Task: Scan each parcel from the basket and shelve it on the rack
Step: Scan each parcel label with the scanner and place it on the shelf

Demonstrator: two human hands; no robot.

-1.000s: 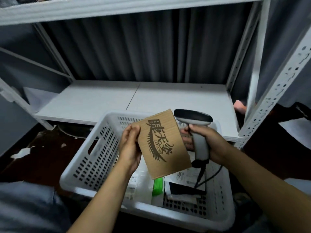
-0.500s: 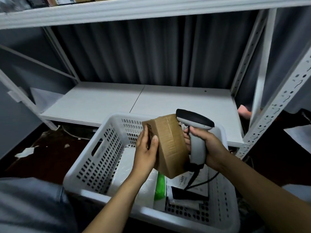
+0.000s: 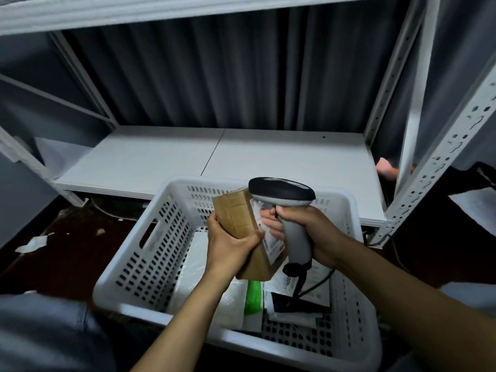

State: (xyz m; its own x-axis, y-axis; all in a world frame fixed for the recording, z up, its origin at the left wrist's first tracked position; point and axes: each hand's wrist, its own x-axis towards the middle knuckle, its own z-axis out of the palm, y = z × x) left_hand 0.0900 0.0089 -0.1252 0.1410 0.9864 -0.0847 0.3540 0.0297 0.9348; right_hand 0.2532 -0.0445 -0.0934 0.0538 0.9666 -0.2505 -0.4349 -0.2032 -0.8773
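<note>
My left hand (image 3: pixel 228 244) grips a small brown cardboard parcel (image 3: pixel 237 213) above the white perforated basket (image 3: pixel 150 253). The parcel is tilted, and a white shipping label (image 3: pixel 271 238) shows on its right face. My right hand (image 3: pixel 308 232) holds a grey handheld scanner (image 3: pixel 281 193) by its handle, with its dark head just above the parcel's top right corner. Fingers of my right hand touch the labelled face. The basket holds white poly-bag parcels (image 3: pixel 204 285), a green one (image 3: pixel 253 296) and a dark flat one (image 3: pixel 295 304).
The white rack shelf (image 3: pixel 214 157) lies bare behind the basket, with a higher shelf (image 3: pixel 188 9) overhead. A perforated upright (image 3: pixel 440 167) stands at the right. The scanner's black cable (image 3: pixel 314 284) drops into the basket. Dark floor with paper scraps lies left.
The parcel has been turned: its printed brown face showed first, then a side, and now the white label faces right toward the scanner. My right fingers have come onto the label face.
</note>
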